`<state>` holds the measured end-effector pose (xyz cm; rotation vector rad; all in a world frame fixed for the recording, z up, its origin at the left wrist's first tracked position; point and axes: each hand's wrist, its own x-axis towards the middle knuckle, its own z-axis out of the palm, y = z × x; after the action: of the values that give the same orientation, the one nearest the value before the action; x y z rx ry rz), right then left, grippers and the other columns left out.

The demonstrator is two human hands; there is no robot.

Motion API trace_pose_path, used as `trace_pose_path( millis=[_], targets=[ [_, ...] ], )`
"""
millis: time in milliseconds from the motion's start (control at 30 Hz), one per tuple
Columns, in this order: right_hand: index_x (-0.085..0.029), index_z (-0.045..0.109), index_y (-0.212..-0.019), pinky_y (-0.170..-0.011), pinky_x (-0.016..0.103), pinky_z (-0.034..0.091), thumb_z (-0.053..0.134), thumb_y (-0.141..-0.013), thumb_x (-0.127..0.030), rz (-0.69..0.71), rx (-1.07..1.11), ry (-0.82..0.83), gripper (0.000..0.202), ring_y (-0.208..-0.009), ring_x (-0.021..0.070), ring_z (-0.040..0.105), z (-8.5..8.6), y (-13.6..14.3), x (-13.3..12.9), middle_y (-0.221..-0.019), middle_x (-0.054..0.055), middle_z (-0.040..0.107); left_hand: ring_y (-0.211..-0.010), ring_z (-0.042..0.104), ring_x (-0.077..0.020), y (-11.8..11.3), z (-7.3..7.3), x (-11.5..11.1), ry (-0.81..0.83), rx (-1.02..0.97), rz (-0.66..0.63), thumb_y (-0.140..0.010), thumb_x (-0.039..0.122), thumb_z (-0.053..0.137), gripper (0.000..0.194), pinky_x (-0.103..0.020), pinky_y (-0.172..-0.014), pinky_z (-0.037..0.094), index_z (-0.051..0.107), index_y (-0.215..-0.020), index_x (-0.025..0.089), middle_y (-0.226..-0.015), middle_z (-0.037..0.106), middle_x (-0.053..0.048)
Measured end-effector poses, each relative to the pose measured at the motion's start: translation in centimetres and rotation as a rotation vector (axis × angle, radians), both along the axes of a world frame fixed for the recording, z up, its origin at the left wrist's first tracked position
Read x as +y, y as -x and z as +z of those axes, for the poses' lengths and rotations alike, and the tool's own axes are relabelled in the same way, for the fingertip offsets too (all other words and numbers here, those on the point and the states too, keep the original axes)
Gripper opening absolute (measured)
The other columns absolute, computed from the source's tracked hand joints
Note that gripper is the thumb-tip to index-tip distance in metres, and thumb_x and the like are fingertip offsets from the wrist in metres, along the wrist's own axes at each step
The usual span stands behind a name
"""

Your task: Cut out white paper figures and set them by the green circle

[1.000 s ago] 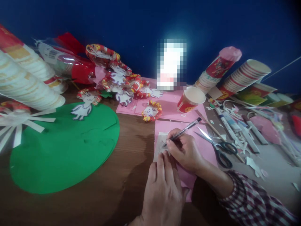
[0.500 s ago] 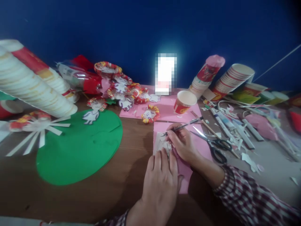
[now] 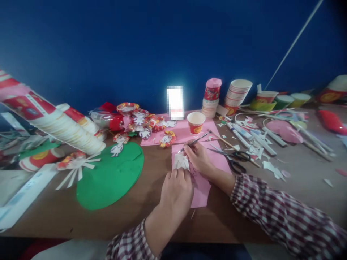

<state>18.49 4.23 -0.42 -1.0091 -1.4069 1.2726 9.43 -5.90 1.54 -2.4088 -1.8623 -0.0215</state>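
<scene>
Right hand (image 3: 199, 157): fingers closed around a slim, dark-ended pen (image 3: 200, 139); its tip is at the upper edge of a small white paper piece (image 3: 179, 161) bearing drawn lines. Contact cannot be determined. Left hand (image 3: 176, 191): mostly open, palm down, fingertips resting on the paper's lower part. The paper lies on a pink sheet (image 3: 201, 196) upon the brown wooden table (image 3: 157, 224). Black-handled metal scissors (image 3: 238, 166) lie right of the right hand; a red-and-white paper cup (image 3: 196, 127) stands upright beyond it.

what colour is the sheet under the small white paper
The sheet is pink, seen best in the head view.
</scene>
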Motion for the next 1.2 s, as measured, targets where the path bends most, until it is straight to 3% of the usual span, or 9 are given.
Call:
trace_pose_path(
  millis=[167,467,733,967,1200],
  targets=[
    [-0.017,0.054,-0.080,-0.052,0.022,0.042,0.052,-0.082,-0.030,0.022,-0.044,-0.069,0.013,-0.055,0.0117,0.053,0.1,-0.1,-0.3,-0.062,-0.001,0.058,-0.084,0.062,-0.0257,-0.1,-0.1,0.1,-0.041,0.045,-0.005,-0.086,0.012,0.049,0.020,-0.040,-0.071,0.051,0.063,-0.099,0.008,-0.089,0.064,-0.012],
    [-0.017,0.055,-0.080,-0.048,0.022,0.040,0.052,-0.083,-0.030,0.001,-0.104,-0.127,0.013,-0.052,0.0118,0.050,0.0,-0.3,-0.2,-0.061,-0.002,0.055,-0.082,0.060,-0.0241,0.3,-0.7,0.2,-0.102,0.039,-0.065,-0.083,0.015,0.054,0.018,-0.037,-0.070,0.050,0.064,-0.096,0.007,-0.084,0.062,-0.011],
    [-0.018,0.054,-0.078,-0.049,0.022,0.040,0.054,-0.082,-0.031,-0.083,-0.147,-0.116,0.014,-0.055,0.0121,0.051,0.0,-0.7,1.0,-0.063,-0.002,0.055,-0.076,0.058,-0.0258,0.0,-0.7,0.3,-0.146,-0.021,-0.064,-0.083,0.030,0.058,0.025,-0.040,-0.067,0.049,0.066,-0.087,0.007,-0.078,0.061,-0.012],
    [-0.017,0.054,-0.082,-0.053,0.023,0.040,0.051,-0.085,-0.025,-0.005,-0.249,-0.181,0.009,-0.057,0.0116,0.049,-0.2,-0.7,0.6,-0.067,-0.002,0.054,-0.072,0.057,-0.0248,0.3,-0.9,0.7,-0.189,-0.036,-0.106,-0.082,0.031,0.060,0.025,-0.036,-0.060,0.049,0.067,-0.083,0.007,-0.074,0.059,-0.011],
    [-0.017,0.054,-0.085,-0.053,0.023,0.040,0.049,-0.087,-0.021,0.132,-0.406,-0.242,0.007,-0.056,0.0114,0.049,-0.1,-0.7,0.0,-0.067,-0.002,0.054,-0.070,0.057,-0.0237,0.8,-2.0,0.8,-0.302,-0.035,-0.140,-0.082,0.041,0.059,0.036,-0.033,-0.052,0.048,0.068,-0.084,0.006,-0.073,0.059,-0.011]
  ],
)
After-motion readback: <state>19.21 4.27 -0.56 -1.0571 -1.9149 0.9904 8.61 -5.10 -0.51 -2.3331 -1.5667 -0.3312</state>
